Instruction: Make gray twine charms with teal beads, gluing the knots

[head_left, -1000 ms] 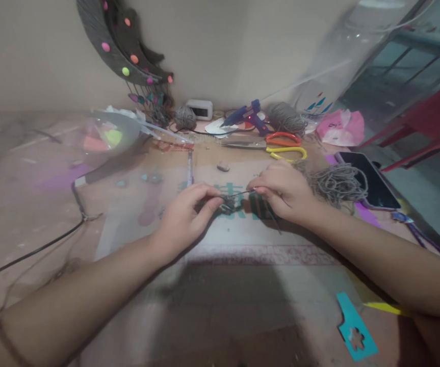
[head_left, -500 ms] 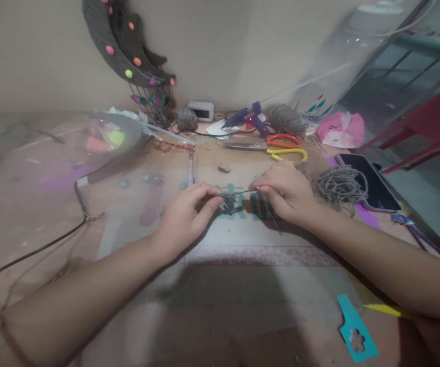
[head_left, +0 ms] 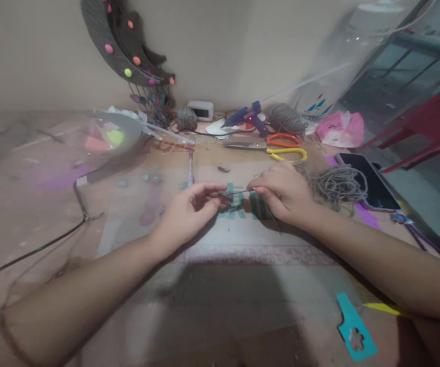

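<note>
- Nearest, lower right: teal cut-out [head_left: 348, 317] with a flower-shaped hole, flat on the surface [head_left: 220, 316]; a yellow sliver [head_left: 384, 308] beside it runs under the right forearm's edge.
- Left hand [head_left: 183, 211]: thumb and forefinger slightly parted at a small grey bundle [head_left: 225, 194]; cannot tell whether they pinch it. Other fingers curl behind, mostly out of sight.
- Right hand [head_left: 286, 196]: thumb and forefinger closed on a thin grey strand [head_left: 240, 192]; remaining fingers folded in.
- Strand: looks taut, nearly level, running between the two hands from the bundle. A darker tail hangs below the right hand.
- Bundle: dark, tangled-looking, over the green print on the sheet, mid-surface. Partly covered by the left fingers; blur hides any knot or loop.
- Just right of the right hand: loose heap of grey yarn [head_left: 338, 183], near a dark-screened phone [head_left: 368, 181].
- Beyond the hands: small stone-like lump [head_left: 223, 167], then scissors [head_left: 277, 146] with one orange and one yellow handle, blades to the left.
- Farther back: blue glue gun [head_left: 248, 118], red light showing; grey yarn ball [head_left: 186, 118].
- At the wall: dark crescent ornament [head_left: 118, 61] with coloured dots, top cut off by the frame.
</note>
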Tool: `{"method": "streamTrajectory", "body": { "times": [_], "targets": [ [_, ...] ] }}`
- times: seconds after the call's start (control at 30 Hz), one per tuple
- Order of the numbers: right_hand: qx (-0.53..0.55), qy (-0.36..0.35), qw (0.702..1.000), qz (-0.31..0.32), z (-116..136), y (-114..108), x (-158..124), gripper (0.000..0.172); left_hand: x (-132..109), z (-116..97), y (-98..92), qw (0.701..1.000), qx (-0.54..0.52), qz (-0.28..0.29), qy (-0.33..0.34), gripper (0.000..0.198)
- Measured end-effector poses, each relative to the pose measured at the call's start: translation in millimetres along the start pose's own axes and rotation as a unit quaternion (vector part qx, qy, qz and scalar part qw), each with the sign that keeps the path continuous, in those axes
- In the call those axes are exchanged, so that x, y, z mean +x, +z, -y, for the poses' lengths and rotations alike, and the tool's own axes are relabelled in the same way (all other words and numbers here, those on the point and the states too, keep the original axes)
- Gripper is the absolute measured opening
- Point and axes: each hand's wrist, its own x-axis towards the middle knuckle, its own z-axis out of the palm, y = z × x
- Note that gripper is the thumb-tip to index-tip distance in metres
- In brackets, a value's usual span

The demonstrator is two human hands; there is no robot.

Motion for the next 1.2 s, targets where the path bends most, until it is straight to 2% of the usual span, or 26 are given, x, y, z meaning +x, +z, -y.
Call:
{"method": "streamTrajectory", "body": {
  "times": [0.2,0.37,0.43,0.53,0.63,0.7,0.8,0.87,0.97,1.2],
  "targets": [
    [-0.022,-0.007,1.000,0.002,0.7,-0.4,0.9,0.049,-1.1,6.1,-4.0,0.998,0.063,-0.012,0.020,0.021],
    [-0.112,-0.060,0.990,-0.053,5.7,-6.1,-1.5,0.030,-0.3,8.0,-5.5,0.997,0.071,-0.026,0.017,0.016],
    [-0.107,-0.065,0.990,-0.067,8.7,-8.2,-2.5,0.031,0.5,8.8,-5.3,0.998,0.059,-0.023,0.010,0.017],
    [-0.024,0.013,0.994,-0.107,12.2,-9.7,-1.4,0.042,1.3,9.4,-4.8,0.999,0.045,-0.026,0.006,0.018],
    [0.060,0.092,0.984,-0.142,12.0,-8.3,1.2,0.039,0.6,8.4,-4.9,0.997,0.059,-0.034,0.018,0.017],
    [0.078,0.084,0.987,-0.115,9.8,-5.3,1.8,0.037,-0.8,7.4,-5.4,0.994,0.089,-0.046,0.045,0.015],
    [0.088,0.037,0.994,-0.057,6.3,0.8,-0.1,0.041,-3.5,6.5,-6.0,0.983,0.133,-0.070,0.102,0.012],
    [0.089,0.004,0.995,-0.044,4.9,4.3,-1.9,0.043,-4.8,6.5,-6.0,0.977,0.150,-0.080,0.127,0.011],
    [0.081,-0.026,0.996,-0.040,3.9,7.7,-3.8,0.044,-5.4,7.1,-5.8,0.973,0.156,-0.090,0.143,0.011],
    [0.051,-0.020,0.998,-0.011,2.3,10.4,-6.7,0.044,-5.7,8.1,-6.2,0.970,0.165,-0.091,0.157,0.010]
  ]
}}
